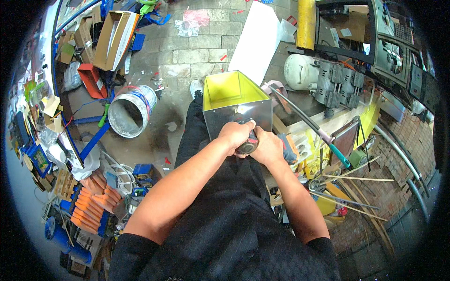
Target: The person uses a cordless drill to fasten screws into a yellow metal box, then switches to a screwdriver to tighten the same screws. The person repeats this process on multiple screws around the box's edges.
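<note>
A metal box (236, 118) stands open at the top in front of me. Its outer wall is shiny grey and its inside is yellow. My left hand (234, 136) is closed round the body of a cordless drill (248, 144), dark with red parts. My right hand (268, 147) is closed on the same drill from the right, and its battery end seems to stick out beyond that hand. The drill points at the near wall of the box. The tip is hidden by my hands, so contact with the metal cannot be made out.
A white bucket (127, 114) stands at left, near a red tray (92, 80) and cardboard boxes (112, 41). Orange pieces (88, 210) are stacked lower left. A long white panel (255, 40) lies ahead. An air compressor (300, 71) and a teal-handled pole (338, 155) are at right.
</note>
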`<state>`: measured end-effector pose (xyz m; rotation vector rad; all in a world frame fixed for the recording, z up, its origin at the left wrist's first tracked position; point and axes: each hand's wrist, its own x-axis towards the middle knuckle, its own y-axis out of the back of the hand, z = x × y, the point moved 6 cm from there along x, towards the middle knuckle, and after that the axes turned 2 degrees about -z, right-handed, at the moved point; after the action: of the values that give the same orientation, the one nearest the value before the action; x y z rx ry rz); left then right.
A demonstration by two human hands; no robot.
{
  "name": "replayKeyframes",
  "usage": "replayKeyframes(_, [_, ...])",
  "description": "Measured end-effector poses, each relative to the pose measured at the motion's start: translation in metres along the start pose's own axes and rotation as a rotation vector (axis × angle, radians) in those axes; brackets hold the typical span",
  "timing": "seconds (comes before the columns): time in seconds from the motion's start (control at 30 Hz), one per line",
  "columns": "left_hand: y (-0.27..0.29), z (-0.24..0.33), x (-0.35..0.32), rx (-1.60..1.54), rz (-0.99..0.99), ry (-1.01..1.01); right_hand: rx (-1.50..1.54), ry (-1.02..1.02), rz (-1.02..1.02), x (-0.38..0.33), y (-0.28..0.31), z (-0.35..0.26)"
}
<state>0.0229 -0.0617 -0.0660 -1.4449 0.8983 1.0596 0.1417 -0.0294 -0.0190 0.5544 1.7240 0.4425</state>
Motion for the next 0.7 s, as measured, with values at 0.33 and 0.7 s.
replayKeyframes(0.33, [-0.007,-0.028,-0.012,0.039,-0.151,0.077,-0.034,0.028,-0.043,-0.028,0.001,-0.002])
replayKeyframes(0.7, [0.017,-0.047,-0.065,0.075,-0.139,-0.034,0.217,-0.025,-0.005,-0.083,0.009,0.038])
